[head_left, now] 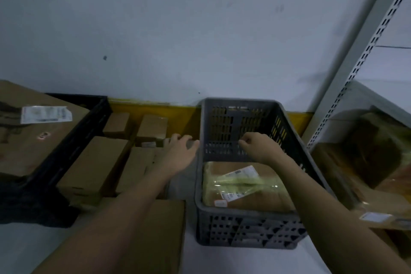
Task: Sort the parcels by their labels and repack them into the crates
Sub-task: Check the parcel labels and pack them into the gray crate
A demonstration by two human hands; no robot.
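both hands are out front over the floor. left hand (180,151) is palm down w/ fingers curled over the far edge of a small box (155,158) in the loose pile, next to the grey crate (244,227). looks like a loose grip just starting, can't tell if it has real hold. right hand (255,147) hangs inside the grey crate above the empty back half, fingers bunched nearly closed, nothing visible in it.

parcels: one flat brown parcel (255,193) w/ a label and shiny tape lies in the near half of the grey crate. several plain boxes sit on the floor btwn the two crates. a big labelled box (33,135) rests on top of the black crate (73,144) at left. more wrapped parcels (367,162) are on the low shelf at right.

risks, as i judge them: light is dim and the picture is blurry, so labels are hard to read and a parcel could go in the wrong crate. the one-hand grip at the edge of the box could slip and knock the boxes packed tight beside it. the big box overhanging the black crate may tip if bumped.

surface and room: pale smooth floor, grey-white scuffed wall w/ a yellow strip along the bottom, slotted metal shelf post (364,55) at right.
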